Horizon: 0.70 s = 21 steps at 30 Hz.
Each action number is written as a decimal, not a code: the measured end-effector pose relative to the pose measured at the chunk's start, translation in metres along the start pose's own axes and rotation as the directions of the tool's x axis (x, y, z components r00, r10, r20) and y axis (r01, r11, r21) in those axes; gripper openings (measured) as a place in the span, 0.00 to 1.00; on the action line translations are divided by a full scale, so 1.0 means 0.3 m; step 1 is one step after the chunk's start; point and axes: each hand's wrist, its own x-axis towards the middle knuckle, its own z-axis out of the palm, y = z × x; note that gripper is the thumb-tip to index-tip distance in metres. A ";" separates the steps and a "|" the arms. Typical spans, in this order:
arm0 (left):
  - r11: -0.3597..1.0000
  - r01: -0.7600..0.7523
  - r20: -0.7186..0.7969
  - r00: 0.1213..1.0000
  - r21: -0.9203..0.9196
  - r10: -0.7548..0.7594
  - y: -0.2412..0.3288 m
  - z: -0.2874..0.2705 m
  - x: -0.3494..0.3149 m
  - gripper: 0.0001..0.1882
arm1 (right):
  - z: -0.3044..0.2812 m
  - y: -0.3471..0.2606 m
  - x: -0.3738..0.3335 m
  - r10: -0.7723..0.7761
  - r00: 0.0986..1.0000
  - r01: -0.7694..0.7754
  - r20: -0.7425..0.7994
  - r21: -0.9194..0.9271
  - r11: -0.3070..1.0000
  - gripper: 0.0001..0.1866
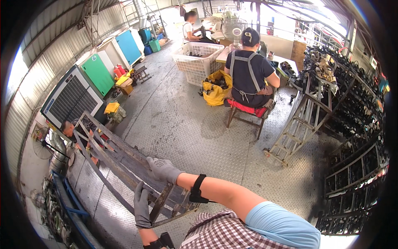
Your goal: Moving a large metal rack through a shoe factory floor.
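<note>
At left, a co-worker bends at the far end of a long, ladder-like metal frame, tilted above the near-left part of the tread-plate floor; its dull grey-brown bars look scuffed. The gloved left hand touches its near end, grip unclear; the right hand grasps the upper rail.

We look out from the wearer's head, through a single wide fisheye view that tilts forward and down. The left hand and right hand are near us, low and left of centre. Beyond them the metal floor runs to a seated person farther off, while the corrugated wall curves along the left edge.
</note>
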 end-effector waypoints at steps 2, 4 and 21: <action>1.000 -0.020 -0.007 1.000 0.012 0.020 -0.002 0.001 0.003 0.24 | -0.003 -0.004 -0.007 0.004 1.000 -0.004 0.007 0.000 1.000 0.29; 1.000 -0.012 -0.013 1.000 0.008 0.012 0.000 0.003 0.001 0.24 | -0.010 -0.006 -0.008 -0.001 1.000 0.001 0.002 0.003 1.000 0.29; 0.999 0.023 0.026 0.999 0.042 -0.024 0.010 -0.011 -0.001 0.25 | -0.020 -0.015 -0.006 0.004 1.000 -0.004 0.013 0.022 1.000 0.28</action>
